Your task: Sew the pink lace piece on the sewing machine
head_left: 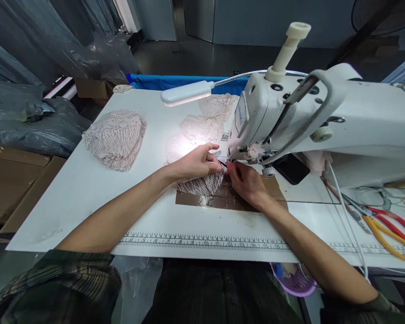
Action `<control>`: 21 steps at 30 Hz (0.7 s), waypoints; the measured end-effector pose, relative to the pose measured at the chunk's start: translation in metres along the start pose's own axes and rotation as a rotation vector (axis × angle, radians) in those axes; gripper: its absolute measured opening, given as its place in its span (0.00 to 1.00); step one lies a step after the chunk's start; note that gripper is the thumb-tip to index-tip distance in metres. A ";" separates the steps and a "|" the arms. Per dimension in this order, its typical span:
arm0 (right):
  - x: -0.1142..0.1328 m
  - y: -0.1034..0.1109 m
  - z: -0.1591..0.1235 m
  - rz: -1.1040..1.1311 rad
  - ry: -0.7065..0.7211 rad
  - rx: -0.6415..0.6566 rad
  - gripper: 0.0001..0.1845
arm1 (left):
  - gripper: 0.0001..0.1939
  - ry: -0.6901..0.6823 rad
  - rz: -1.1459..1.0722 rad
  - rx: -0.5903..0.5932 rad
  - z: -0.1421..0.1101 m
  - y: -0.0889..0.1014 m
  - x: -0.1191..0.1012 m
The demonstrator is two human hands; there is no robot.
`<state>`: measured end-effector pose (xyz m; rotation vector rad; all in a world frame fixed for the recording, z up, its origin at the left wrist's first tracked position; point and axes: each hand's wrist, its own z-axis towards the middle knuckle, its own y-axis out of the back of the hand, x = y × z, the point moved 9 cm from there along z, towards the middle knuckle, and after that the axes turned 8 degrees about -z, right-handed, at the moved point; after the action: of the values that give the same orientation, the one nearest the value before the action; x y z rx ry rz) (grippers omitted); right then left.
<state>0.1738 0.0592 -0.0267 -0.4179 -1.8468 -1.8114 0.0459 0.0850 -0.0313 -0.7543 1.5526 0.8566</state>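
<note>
My left hand [200, 161] is closed beside the needle area, thumb and fingers pressed together. A thin dark strip [222, 164] runs from its fingertips toward my right hand [246, 182]; its kind is not clear. My right hand pinches just below the sewing machine [253, 112] head, and what is in its fingers is hidden. A piece of pale pink lace [202, 184] lies bunched under my left hand. More lace pieces [204, 128] spread behind that hand, brightly lit by the machine's lamp [188, 93].
A pile of lace [116, 139] sits at the left of the white table [97, 198]. Brown tape [209, 200] covers the table before the machine. A black phone [292, 168] and red-and-yellow scissors [391, 229] lie to the right. A purple basket [297, 283] hangs below the edge.
</note>
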 end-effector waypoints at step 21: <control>0.007 -0.002 -0.011 0.216 0.093 0.114 0.30 | 0.14 0.179 0.000 0.186 -0.021 0.021 -0.030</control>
<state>0.1685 0.0472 -0.0243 -0.4637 -1.7584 -1.5478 0.0217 0.0787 0.0023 -0.7099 1.7634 0.6471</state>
